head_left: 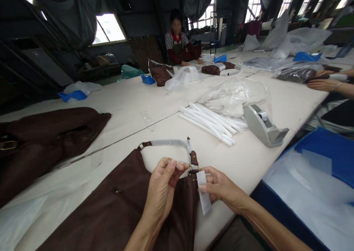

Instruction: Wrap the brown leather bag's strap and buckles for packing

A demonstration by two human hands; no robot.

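A dark brown handbag [121, 199] lies on the white table in front of me, its strap [168, 143] wrapped in white material and looped away from me. My left hand [166, 177] is above the bag by the strap end, thumb and fingers pinched on a small whitish piece too small to make out. Close to the metal strap ring [194, 166], my right hand [217, 186] holds a white strip [204, 194] between thumb and fingers. The strip hangs down beside the bag's right edge. Some right-hand fingers are hidden behind it.
White tubes [208, 122] lie beside a grey tape dispenser [264, 127], with clear plastic bags [235, 92] behind. Another brown bag [49, 144] is at left. A blue bin [312, 192] stands right of the table. A co-worker [178, 44] sits across; another person's hands [325, 81] work at right.
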